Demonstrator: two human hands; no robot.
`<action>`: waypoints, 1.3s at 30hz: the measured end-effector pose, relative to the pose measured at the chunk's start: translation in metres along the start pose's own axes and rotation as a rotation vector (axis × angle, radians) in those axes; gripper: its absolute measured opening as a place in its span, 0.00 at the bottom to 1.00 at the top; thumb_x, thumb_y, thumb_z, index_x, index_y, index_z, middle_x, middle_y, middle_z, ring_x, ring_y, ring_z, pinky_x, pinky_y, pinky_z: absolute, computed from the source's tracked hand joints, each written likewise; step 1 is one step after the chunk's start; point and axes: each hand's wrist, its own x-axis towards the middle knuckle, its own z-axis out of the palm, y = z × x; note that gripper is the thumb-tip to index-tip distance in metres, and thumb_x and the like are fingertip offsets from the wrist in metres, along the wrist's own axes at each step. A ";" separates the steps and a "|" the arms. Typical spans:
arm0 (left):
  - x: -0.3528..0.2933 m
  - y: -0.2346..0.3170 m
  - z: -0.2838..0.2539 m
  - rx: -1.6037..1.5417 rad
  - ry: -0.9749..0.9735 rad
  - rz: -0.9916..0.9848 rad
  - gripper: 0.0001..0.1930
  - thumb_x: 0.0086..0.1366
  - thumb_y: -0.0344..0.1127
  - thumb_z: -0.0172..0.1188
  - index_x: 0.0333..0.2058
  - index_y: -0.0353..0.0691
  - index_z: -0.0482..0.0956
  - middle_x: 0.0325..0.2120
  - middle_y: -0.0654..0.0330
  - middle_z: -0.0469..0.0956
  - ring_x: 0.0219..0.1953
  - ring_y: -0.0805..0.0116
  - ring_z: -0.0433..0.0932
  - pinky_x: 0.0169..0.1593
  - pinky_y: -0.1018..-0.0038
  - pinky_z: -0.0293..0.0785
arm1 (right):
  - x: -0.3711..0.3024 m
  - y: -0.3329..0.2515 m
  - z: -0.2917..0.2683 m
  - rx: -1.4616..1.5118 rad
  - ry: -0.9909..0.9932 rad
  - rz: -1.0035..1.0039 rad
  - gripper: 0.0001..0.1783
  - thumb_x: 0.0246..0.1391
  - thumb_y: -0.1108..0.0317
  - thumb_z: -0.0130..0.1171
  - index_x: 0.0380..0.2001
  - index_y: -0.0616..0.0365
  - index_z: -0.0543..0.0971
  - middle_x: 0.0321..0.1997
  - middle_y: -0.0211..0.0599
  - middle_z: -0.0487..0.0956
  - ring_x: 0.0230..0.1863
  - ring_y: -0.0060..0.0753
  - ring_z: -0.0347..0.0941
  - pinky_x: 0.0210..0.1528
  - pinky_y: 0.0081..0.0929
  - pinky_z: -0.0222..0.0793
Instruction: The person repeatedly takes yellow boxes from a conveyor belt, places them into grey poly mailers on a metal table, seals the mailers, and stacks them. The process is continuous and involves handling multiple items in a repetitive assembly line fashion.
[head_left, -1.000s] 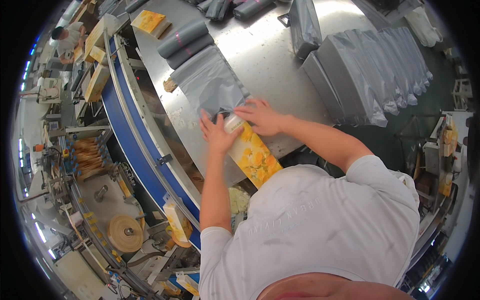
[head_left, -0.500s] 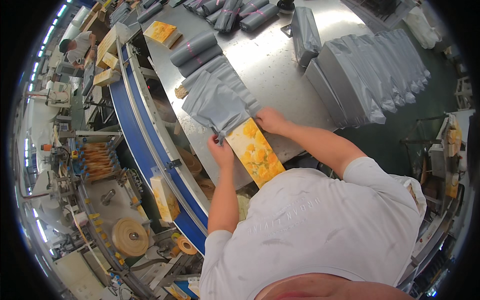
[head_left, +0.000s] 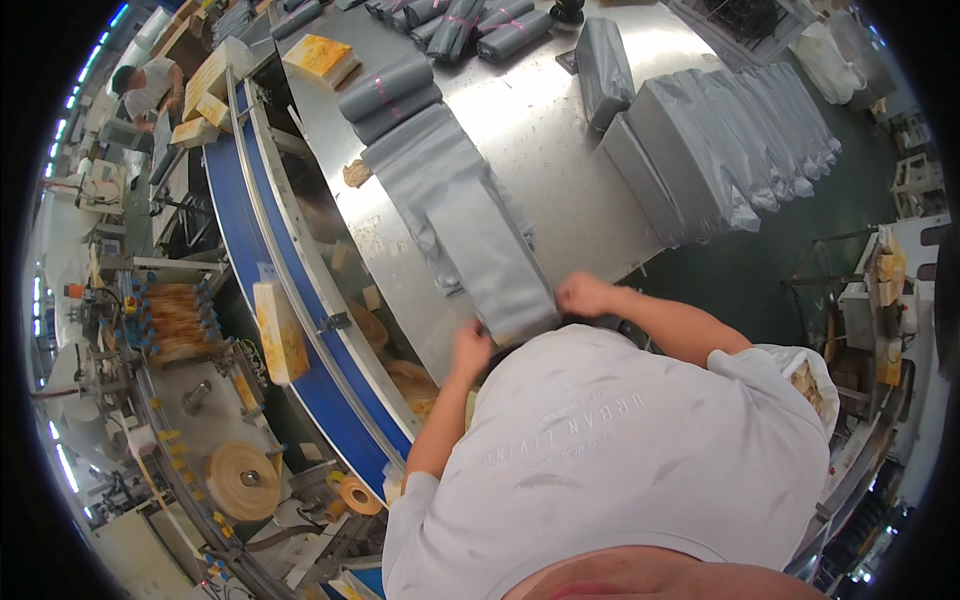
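Note:
A grey plastic bag [head_left: 490,255] lies stretched lengthwise over a long block-shaped pack, its near end against my shirt. The pack's yellow flowered surface is hidden under the film. At the bag's near left corner my left hand [head_left: 472,348] is closed on the edge, slightly blurred. My right hand [head_left: 587,294] is closed at the near right corner and grips the film there. More flat grey bags [head_left: 425,150] lie stacked beneath and beyond it on the metal table [head_left: 390,240].
Grey bag rolls [head_left: 390,95] and a yellow flowered pack [head_left: 322,60] lie farther off. Filled grey bags [head_left: 700,150] stand in a row at right. Left of the table runs a blue conveyor [head_left: 250,200] carrying a flowered pack [head_left: 278,335]. A person [head_left: 150,90] works at far left.
Both hands have drawn the bag toward my body, and it now covers the flowered pack that was exposed. The pack on the conveyor has shifted away from me.

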 end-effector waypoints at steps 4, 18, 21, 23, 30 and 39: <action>0.036 -0.018 -0.021 0.047 0.166 0.080 0.10 0.65 0.34 0.63 0.33 0.31 0.82 0.27 0.44 0.82 0.33 0.44 0.82 0.38 0.56 0.76 | 0.026 -0.059 -0.042 -0.393 0.039 -0.045 0.12 0.55 0.62 0.60 0.29 0.59 0.86 0.32 0.49 0.85 0.36 0.58 0.82 0.41 0.52 0.77; 0.005 -0.027 -0.012 -0.059 0.304 0.289 0.05 0.67 0.29 0.64 0.38 0.34 0.83 0.34 0.52 0.81 0.35 0.59 0.82 0.41 0.63 0.76 | 0.081 -0.134 0.056 -0.095 0.177 -0.396 0.06 0.57 0.65 0.64 0.36 0.53 0.81 0.38 0.40 0.82 0.44 0.51 0.80 0.45 0.48 0.76; 0.004 -0.030 -0.014 -0.146 0.210 0.188 0.05 0.65 0.28 0.65 0.38 0.33 0.83 0.34 0.52 0.80 0.37 0.57 0.81 0.42 0.64 0.76 | 0.055 -0.099 0.056 -0.020 0.035 -0.341 0.06 0.57 0.65 0.64 0.34 0.54 0.80 0.35 0.42 0.81 0.40 0.51 0.80 0.42 0.47 0.75; 0.000 -0.031 -0.012 -0.231 0.191 0.125 0.06 0.64 0.28 0.66 0.37 0.32 0.83 0.32 0.53 0.80 0.35 0.56 0.81 0.42 0.65 0.77 | 0.006 -0.049 0.057 0.009 0.053 -0.279 0.07 0.57 0.64 0.65 0.32 0.55 0.79 0.34 0.43 0.81 0.37 0.51 0.79 0.40 0.45 0.74; -0.007 0.002 -0.045 0.206 0.450 0.474 0.13 0.60 0.23 0.63 0.45 0.37 0.81 0.53 0.49 0.77 0.54 0.46 0.77 0.57 0.57 0.76 | -0.182 0.127 0.029 -0.599 -0.836 0.475 0.11 0.57 0.62 0.64 0.36 0.57 0.88 0.46 0.51 0.87 0.51 0.55 0.83 0.52 0.49 0.80; 0.065 0.024 -0.085 0.884 0.046 1.207 0.08 0.61 0.31 0.60 0.40 0.40 0.80 0.69 0.53 0.69 0.74 0.56 0.65 0.75 0.57 0.61 | 0.028 -0.042 -0.077 -0.903 0.448 -0.868 0.19 0.57 0.65 0.61 0.52 0.50 0.83 0.69 0.38 0.77 0.73 0.49 0.68 0.71 0.44 0.68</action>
